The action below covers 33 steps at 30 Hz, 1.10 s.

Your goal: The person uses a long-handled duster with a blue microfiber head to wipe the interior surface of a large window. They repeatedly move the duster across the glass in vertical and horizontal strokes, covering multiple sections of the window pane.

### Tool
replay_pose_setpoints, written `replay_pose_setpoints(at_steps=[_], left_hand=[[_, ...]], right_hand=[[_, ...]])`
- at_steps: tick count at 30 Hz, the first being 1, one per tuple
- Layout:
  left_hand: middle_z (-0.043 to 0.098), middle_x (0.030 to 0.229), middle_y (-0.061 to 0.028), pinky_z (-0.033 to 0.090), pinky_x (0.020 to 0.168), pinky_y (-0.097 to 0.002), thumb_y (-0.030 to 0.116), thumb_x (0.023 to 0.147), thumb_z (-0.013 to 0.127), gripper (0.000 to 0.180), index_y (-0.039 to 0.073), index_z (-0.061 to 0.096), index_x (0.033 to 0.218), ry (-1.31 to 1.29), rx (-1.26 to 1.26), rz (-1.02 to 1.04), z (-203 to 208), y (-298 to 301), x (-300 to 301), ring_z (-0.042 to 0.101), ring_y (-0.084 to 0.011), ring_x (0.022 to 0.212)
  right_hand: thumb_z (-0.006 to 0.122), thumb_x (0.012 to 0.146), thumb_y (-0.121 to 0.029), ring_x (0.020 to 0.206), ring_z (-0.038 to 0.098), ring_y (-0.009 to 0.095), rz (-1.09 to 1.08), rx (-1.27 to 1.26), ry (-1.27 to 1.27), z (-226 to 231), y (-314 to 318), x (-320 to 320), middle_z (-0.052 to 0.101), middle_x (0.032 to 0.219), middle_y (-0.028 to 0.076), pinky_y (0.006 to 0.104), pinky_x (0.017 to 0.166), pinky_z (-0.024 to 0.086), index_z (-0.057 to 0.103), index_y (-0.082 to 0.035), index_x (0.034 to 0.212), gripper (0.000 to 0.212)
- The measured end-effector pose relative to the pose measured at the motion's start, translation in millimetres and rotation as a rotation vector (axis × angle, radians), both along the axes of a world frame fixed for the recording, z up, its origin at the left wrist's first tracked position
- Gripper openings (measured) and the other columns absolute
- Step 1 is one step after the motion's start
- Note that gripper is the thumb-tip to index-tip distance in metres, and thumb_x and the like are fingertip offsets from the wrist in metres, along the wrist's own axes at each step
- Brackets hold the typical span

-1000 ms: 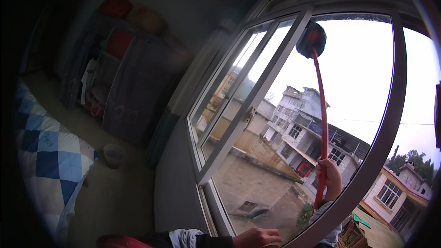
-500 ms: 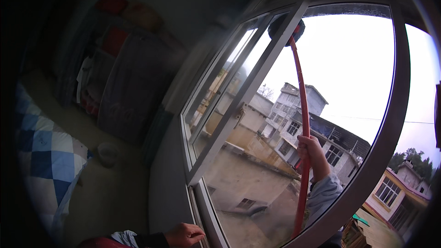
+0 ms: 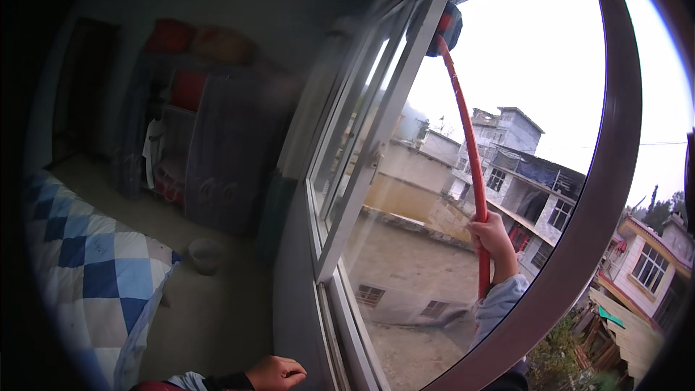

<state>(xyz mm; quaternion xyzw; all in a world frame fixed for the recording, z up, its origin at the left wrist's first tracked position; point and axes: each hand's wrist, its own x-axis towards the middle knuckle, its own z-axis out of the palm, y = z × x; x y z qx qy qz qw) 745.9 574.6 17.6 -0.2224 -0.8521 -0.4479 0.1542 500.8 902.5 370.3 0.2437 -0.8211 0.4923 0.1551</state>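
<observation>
The red pole [image 3: 471, 148] has a smooth, slightly glossy surface that looks like plastic or a plastic coat, and its dark head [image 3: 453, 25] looks rough and matt, its material unclear. The window frame [image 3: 620, 101] is smooth with a faint sheen, metal or plastic, around clear glass [image 3: 539, 65]. The quilt [image 3: 101, 279], wardrobe cover [image 3: 228, 145] and pale sleeve [image 3: 503, 298] are matt cloth; the outside wall [image 3: 405, 257] looks like rough concrete.
</observation>
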Motion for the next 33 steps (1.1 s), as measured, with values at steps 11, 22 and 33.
replay_pose_setpoints(at_steps=[11, 22, 33], left_hand=[[0.067, 0.079, -0.0059, 0.052, 0.062, -0.0312, 0.019, 0.084, 0.064, 0.013, 0.008, 0.069, 0.087, 0.180, 0.064, 0.027, 3.2, 0.5, -31.2, 0.065, -0.0239, 0.068], [0.064, 0.079, -0.0172, 0.049, 0.066, -0.0434, 0.017, 0.081, 0.060, 0.015, 0.004, 0.067, 0.079, 0.255, 0.137, -0.106, -34.2, 12.4, -76.4, 0.063, -0.0359, 0.075], [0.068, 0.079, -0.0063, 0.053, 0.064, -0.0335, 0.020, 0.084, 0.063, 0.013, 0.008, 0.069, 0.082, 0.055, 0.046, 0.249, -55.0, -60.5, -23.9, 0.066, -0.0254, 0.071]], right_hand=[[0.060, 0.074, 0.001, 0.035, 0.049, 0.015, -0.094, 0.004, -0.293, -196.5, 64.0, 117.2, 0.050, 0.051, 0.005, 0.0280, 0.031, 0.038, 0.053, -0.002, 0.074, 0.008], [0.060, 0.077, -0.005, 0.034, 0.047, 0.013, -0.073, -0.034, -0.092, -71.7, 51.4, 76.9, 0.049, 0.051, 0.003, 0.0270, 0.031, 0.036, 0.055, 0.000, 0.081, 0.008], [0.062, 0.077, -0.002, 0.036, 0.046, 0.014, -0.027, 0.086, -0.147, 23.2, -15.9, 14.4, 0.049, 0.054, 0.003, 0.0292, 0.033, 0.041, 0.052, -0.003, 0.077, 0.011]])
